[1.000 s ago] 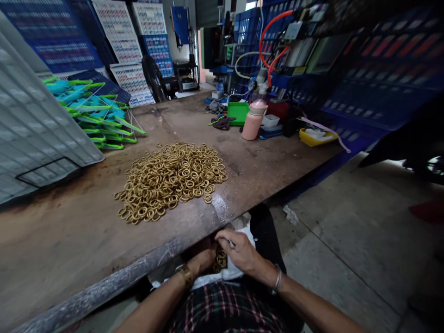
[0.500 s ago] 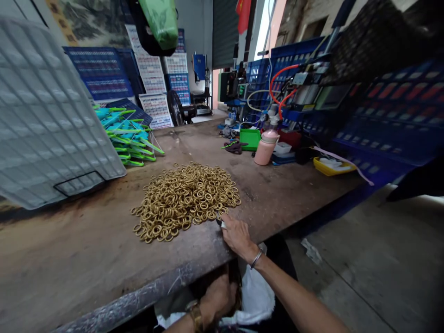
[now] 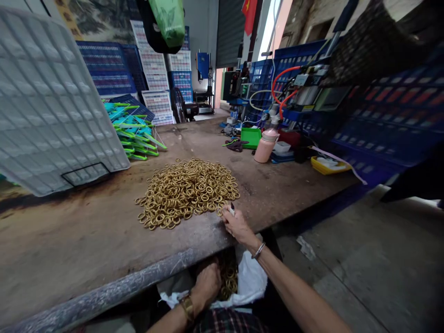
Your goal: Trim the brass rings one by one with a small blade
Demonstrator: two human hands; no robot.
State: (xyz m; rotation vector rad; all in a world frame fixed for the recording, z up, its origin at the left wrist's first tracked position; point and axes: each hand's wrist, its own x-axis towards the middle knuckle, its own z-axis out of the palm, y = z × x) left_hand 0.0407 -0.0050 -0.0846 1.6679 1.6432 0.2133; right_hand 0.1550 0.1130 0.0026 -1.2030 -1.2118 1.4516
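A loose heap of gold-coloured metal rings [image 3: 189,192] lies on the worn brown surface [image 3: 100,245]. The person's right hand [image 3: 237,225] touches its near right edge, its grip closed on a short white object with a black tip [image 3: 232,209]. More gold rings [image 3: 228,283] sit below the surface's edge, in an open white sack [image 3: 252,277] beside the left hand [image 3: 207,283]. That hand's fingers are hidden, so its grip cannot be told.

A tall ribbed translucent bin [image 3: 58,106] stands at left, partly blocking turquoise-and-lime plastic pieces [image 3: 137,132]. A pink bottle [image 3: 264,149] stands beyond the heap, near a green tray [image 3: 250,137]. A hanging green bag [image 3: 169,21] is cut off above.
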